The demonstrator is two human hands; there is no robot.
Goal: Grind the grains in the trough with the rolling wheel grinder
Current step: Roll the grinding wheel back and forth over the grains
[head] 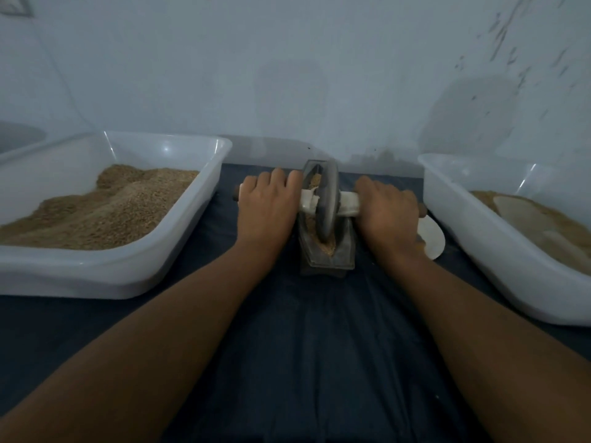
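Left hand (267, 207) curled over the left end of the axle handle (348, 204), knuckles up, fingers wrapped over the top; right hand (388, 215) gripping the right end the same way. Between them, upright on edge, the dark rolling wheel (326, 203), seated in the groove of the narrow boat-shaped trough (326, 254), roughly at mid-length. Crushed grains (326, 247) visible in the trough just ahead of and behind the wheel. Handle wrapped in pale material near the wheel, bare dark tips poking out past each fist.

Trough set lengthwise on a dark blue cloth (319, 346), near the far edge where the cloth meets a pale wall (319, 75). Fingertips of both hands hidden under the handle; far tip of the trough partly hidden behind the wheel. A pale curved object (431, 238), half covered by the right wrist, lying on the cloth just right of the trough; kind not clear.

Left white tub (192, 225) heaped with tan grain, near the left hand but apart from it, cut off by the frame's left edge. Right white tub (463, 225) holding finer tan meal and a pale scoop-like shape, close beside the right hand, cut off at right. Between the tubs, a narrow lane of cloth around the trough; wider bare cloth toward the near edge, crossed by both forearms.
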